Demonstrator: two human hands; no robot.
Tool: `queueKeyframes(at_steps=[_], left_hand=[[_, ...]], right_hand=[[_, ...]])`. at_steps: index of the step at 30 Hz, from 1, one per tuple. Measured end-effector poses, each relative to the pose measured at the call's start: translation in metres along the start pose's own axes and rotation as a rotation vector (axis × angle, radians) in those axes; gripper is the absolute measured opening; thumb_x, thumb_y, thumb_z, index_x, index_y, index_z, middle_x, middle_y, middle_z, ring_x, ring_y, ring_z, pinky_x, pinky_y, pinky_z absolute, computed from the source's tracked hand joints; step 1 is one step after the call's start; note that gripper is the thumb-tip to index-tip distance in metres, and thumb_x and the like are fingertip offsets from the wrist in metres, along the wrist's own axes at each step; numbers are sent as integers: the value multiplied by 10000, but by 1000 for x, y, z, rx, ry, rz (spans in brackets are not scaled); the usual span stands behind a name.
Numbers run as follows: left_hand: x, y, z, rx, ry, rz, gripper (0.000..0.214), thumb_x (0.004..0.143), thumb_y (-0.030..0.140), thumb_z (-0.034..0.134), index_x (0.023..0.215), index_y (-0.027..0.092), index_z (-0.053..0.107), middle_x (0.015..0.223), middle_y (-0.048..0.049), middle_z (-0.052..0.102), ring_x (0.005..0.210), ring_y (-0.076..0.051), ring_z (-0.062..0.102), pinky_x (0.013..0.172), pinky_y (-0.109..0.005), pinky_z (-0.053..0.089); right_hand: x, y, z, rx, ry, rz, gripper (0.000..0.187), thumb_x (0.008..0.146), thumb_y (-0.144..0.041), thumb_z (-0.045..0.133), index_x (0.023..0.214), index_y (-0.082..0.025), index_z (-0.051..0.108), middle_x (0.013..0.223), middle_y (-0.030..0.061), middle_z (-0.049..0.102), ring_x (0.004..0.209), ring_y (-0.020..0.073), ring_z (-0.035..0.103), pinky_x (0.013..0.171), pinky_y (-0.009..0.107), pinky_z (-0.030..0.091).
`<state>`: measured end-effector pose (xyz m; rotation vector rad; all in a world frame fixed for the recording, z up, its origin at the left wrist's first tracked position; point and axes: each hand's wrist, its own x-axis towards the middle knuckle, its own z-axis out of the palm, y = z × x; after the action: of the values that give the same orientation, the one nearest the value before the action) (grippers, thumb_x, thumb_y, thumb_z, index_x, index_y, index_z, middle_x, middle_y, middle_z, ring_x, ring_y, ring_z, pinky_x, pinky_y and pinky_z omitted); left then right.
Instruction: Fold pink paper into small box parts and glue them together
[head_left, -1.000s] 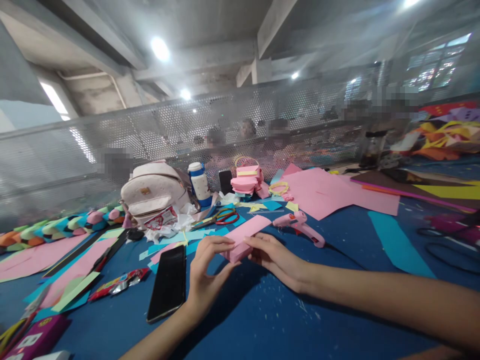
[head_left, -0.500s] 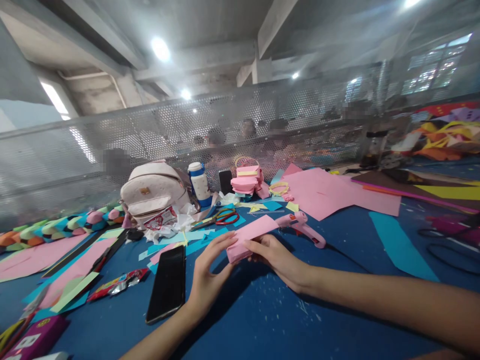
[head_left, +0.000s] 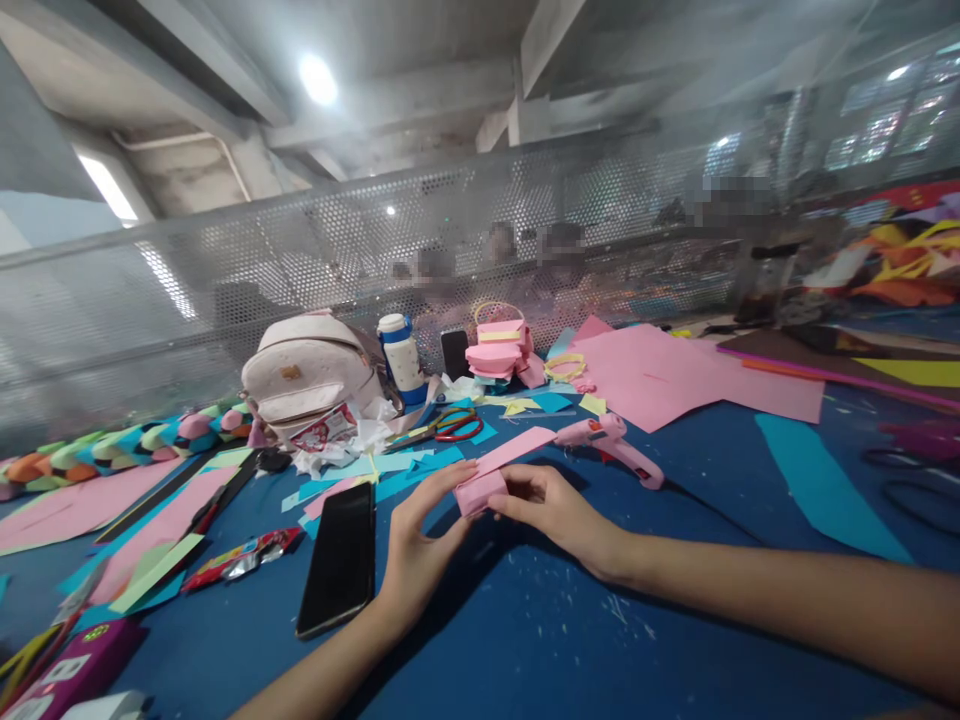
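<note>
A folded pink paper piece [head_left: 487,480] is held just above the blue table [head_left: 525,640] between both my hands. My left hand [head_left: 420,545] pinches its near left end with fingers and thumb. On its right side my right hand [head_left: 551,510] has its fingers curled round the paper. A flat pink flap sticks out behind the fold toward a pink glue gun [head_left: 619,450], which lies just beyond my right hand.
A black phone [head_left: 339,560] lies left of my left hand. Behind stand a pale backpack [head_left: 307,380], a bottle [head_left: 401,355], scissors [head_left: 442,428], stacked pink paper boxes [head_left: 499,355] and large pink sheets [head_left: 675,375]. Paper scraps and a snack wrapper [head_left: 236,560] lie at left. A mesh fence [head_left: 225,270] closes the far side.
My hands have turned and pressed the pink piece, its flap now lower and flatter. The view has tilted down a little. Nothing else on the table has moved.
</note>
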<state>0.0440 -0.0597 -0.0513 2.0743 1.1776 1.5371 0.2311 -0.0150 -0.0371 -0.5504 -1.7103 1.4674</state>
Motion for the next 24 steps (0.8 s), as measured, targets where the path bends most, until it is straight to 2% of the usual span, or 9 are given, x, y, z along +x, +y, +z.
queueKeyframes(at_steps=[8,15,24], left_hand=[[1,0,0,24,-3,-52,305,841,254,680,1146,246,680,1177,-58,703,1122,-239,644,1008,-374,492],[1,-1,1,25,-10,-58,313,838,249,682,1150,240,677,1177,-63,703,1124,-243,641,1011,-391,488],[1,-6,2,-28,-20,-142,332,820,188,674,1148,239,679,1178,-47,702,1124,-229,637,1022,-386,469]], right_hand=[[-1,9,-1,-13,-30,-6,259,839,-316,688,1069,-202,721,953,33,715,936,218,641,907,356,477],[-3,8,1,-4,-9,11,278,816,-322,707,1069,-208,722,1031,44,725,1048,253,635,960,390,465],[-2,5,1,-86,18,-27,244,821,-332,694,1022,-196,719,1021,46,724,1026,261,641,965,396,460]])
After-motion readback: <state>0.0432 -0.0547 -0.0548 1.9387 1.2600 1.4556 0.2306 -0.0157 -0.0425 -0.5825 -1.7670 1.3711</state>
